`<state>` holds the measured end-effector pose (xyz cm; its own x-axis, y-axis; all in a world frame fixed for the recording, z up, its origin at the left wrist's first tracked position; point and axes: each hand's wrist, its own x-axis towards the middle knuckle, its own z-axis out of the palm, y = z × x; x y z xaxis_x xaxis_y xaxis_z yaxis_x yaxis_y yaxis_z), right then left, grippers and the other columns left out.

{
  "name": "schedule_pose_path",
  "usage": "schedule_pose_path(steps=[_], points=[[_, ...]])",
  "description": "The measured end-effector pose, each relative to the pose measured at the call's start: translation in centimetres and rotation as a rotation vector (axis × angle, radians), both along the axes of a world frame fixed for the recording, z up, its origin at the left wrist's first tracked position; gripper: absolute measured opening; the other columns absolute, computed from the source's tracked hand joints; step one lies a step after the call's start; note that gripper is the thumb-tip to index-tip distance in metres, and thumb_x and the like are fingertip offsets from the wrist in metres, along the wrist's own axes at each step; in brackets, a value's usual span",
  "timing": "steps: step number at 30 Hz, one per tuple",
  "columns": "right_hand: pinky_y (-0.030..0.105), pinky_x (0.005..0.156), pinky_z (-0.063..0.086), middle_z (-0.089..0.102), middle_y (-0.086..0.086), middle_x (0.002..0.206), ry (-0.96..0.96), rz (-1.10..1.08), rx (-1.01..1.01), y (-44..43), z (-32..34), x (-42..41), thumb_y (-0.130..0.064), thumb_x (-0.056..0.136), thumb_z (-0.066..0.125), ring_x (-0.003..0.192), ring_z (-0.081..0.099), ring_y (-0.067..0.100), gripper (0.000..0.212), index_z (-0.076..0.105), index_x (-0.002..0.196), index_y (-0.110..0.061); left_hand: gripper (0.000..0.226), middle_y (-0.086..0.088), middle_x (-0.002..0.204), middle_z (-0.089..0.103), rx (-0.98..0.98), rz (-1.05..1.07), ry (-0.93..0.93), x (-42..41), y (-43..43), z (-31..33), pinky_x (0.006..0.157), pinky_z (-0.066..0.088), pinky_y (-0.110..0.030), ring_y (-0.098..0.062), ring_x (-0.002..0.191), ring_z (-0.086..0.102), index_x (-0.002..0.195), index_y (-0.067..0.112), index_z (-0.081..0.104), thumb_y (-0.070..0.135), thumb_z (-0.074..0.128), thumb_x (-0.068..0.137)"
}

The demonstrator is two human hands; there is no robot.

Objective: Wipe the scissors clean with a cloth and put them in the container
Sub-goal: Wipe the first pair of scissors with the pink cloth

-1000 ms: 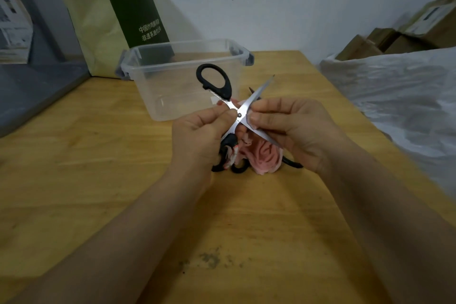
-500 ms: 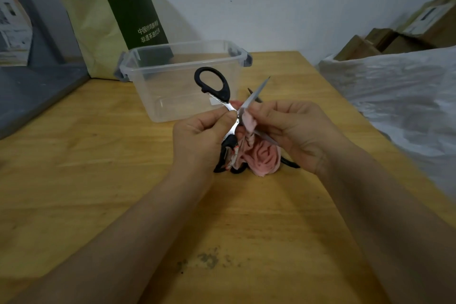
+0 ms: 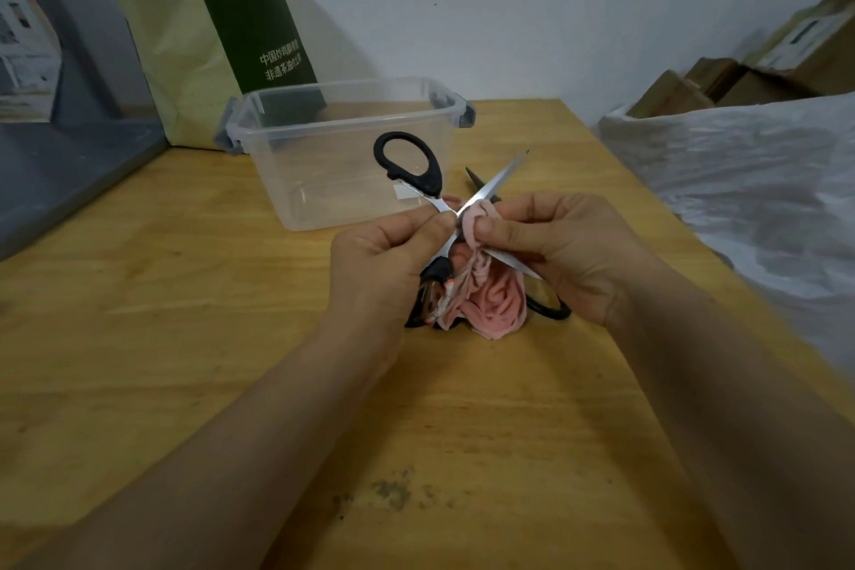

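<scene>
While both hands work just in front of the clear plastic container (image 3: 277,162), the scissors (image 3: 494,181) are held above the wooden table (image 3: 185,338), blades spread into an X. One black handle loop rises against the container's near wall and one steel blade points up and away to the container's right. The other blade runs down under the right hand.

The left hand (image 3: 384,259) pinches the scissors at the pivot between thumb and forefinger, its remaining fingers curled beneath. The right hand (image 3: 564,245) pinches a fold of pink cloth (image 3: 502,305) against the blades just beside the pivot, thumb on top and fingers curled behind. The rest of the cloth hangs down from that pinch and bunches on the table on the near side of the container, between the two wrists. A black handle loop (image 3: 553,311) pokes out from beside the bunched cloth under the right hand; what it belongs to I cannot tell.

The container stands open-topped with grey latches at its ends. Behind it a green and yellow paper bag (image 3: 208,46) leans at the wall. To the container's right lies crumpled white plastic sheeting (image 3: 740,181), with cardboard boxes (image 3: 694,83) beyond. Nearer the camera than the container, a dark stain (image 3: 393,492) marks the wood.
</scene>
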<state>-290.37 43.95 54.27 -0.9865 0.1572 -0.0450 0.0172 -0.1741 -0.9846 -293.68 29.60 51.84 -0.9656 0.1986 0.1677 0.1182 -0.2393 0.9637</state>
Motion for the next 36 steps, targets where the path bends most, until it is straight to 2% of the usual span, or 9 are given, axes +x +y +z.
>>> schedule_pose_path(steps=[4, 7, 10, 14, 21, 26, 31, 33, 36], points=[[0.021, 0.056, 0.055, 0.072, 0.013, 0.071, 0.003, 0.024, -0.055, 0.0, -0.1, 0.0, -0.012, 0.059, 0.072, 0.063, 0.07, 0.018, 0.029, 0.068, 0.084, 0.003, 0.011, -0.007, 0.076, 0.074, -0.008, 0.0, -0.01, 0.0, 0.0, -0.1, 0.067, 0.057, -0.027, -0.018, 0.071, 0.07, 0.084, 0.014, 0.075, 0.011, 0.064, 0.084], [0.019, 0.061, 0.055, 0.074, 0.009, 0.076, 0.03, -0.023, 0.059, -0.2, -0.5, -0.3, -0.013, 0.054, 0.075, 0.069, 0.071, 0.016, 0.027, 0.072, 0.08, -0.006, 0.009, -0.007, 0.078, 0.074, -0.017, -0.013, -0.016, 0.0, 0.0, -0.2, 0.067, 0.057, -0.027, -0.019, 0.075, 0.071, 0.08, 0.018, 0.076, 0.015, 0.067, 0.079], [0.018, 0.064, 0.054, 0.074, 0.01, 0.081, 0.036, -0.026, 0.128, -0.5, -0.8, -0.5, -0.019, 0.056, 0.076, 0.071, 0.071, 0.015, 0.032, 0.073, 0.084, -0.004, 0.01, -0.007, 0.076, 0.074, 0.011, -0.02, -0.051, 0.0, 0.0, -0.3, 0.065, 0.056, -0.025, -0.017, 0.073, 0.07, 0.083, 0.013, 0.075, 0.016, 0.068, 0.076], [0.016, 0.053, 0.051, 0.07, 0.007, 0.062, 0.044, -0.062, 0.123, -1.2, -0.9, -0.6, -0.006, 0.075, 0.073, 0.055, 0.067, 0.013, 0.007, 0.069, 0.077, -0.001, 0.009, -0.007, 0.069, 0.072, 0.005, -0.005, -0.067, 0.0, 0.1, -0.3, 0.059, 0.056, -0.025, -0.016, 0.064, 0.068, 0.081, 0.01, 0.074, 0.011, 0.065, 0.084], [0.017, 0.048, 0.05, 0.07, 0.006, 0.059, 0.019, -0.193, 0.049, -1.3, -0.9, -1.0, -0.012, 0.083, 0.069, 0.052, 0.066, 0.012, 0.013, 0.07, 0.08, 0.0, 0.016, -0.015, 0.075, 0.073, 0.008, 0.035, -0.072, 0.1, 0.4, -0.3, 0.064, 0.06, -0.034, -0.025, 0.067, 0.069, 0.074, 0.012, 0.074, 0.007, 0.064, 0.086], [0.02, 0.057, 0.053, 0.072, 0.009, 0.067, 0.007, -0.083, 0.162, -1.3, -1.0, -0.6, -0.009, 0.081, 0.071, 0.058, 0.068, 0.014, 0.01, 0.071, 0.084, 0.0, 0.015, -0.009, 0.065, 0.071, -0.009, 0.054, -0.059, 0.1, 0.3, -0.4, 0.058, 0.057, -0.028, -0.018, 0.058, 0.066, 0.075, 0.011, 0.073, 0.007, 0.064, 0.086], [0.015, 0.041, 0.045, 0.066, 0.003, 0.05, 0.016, -0.23, 0.058, -0.8, -0.6, -0.9, -0.009, 0.085, 0.066, 0.041, 0.06, 0.008, 0.015, 0.066, 0.075, 0.002, 0.012, -0.009, 0.065, 0.071, -0.021, 0.043, -0.061, 0.1, 0.6, -0.5, 0.056, 0.056, -0.027, -0.017, 0.057, 0.065, 0.079, 0.01, 0.073, 0.008, 0.064, 0.086], [0.016, 0.045, 0.048, 0.067, 0.003, 0.054, 0.01, -0.178, 0.119, -1.0, -0.7, -0.8, -0.012, 0.085, 0.066, 0.045, 0.062, 0.009, 0.014, 0.068, 0.078, 0.001, 0.012, -0.007, 0.062, 0.07, -0.022, 0.051, -0.059, 0.1, 0.6, -0.5, 0.052, 0.054, -0.024, -0.014, 0.053, 0.064, 0.08, 0.01, 0.073, 0.007, 0.064, 0.086], [0.023, 0.057, 0.055, 0.07, 0.008, 0.062, -0.009, -0.09, 0.182, -1.5, -1.2, -0.9, -0.013, 0.083, 0.069, 0.055, 0.067, 0.016, 0.013, 0.07, 0.081, 0.0, 0.019, -0.01, 0.067, 0.071, -0.026, 0.074, -0.054, -0.3, 0.5, -0.7, 0.063, 0.058, -0.031, -0.019, 0.061, 0.067, 0.071, 0.014, 0.074, 0.007, 0.064, 0.086]])
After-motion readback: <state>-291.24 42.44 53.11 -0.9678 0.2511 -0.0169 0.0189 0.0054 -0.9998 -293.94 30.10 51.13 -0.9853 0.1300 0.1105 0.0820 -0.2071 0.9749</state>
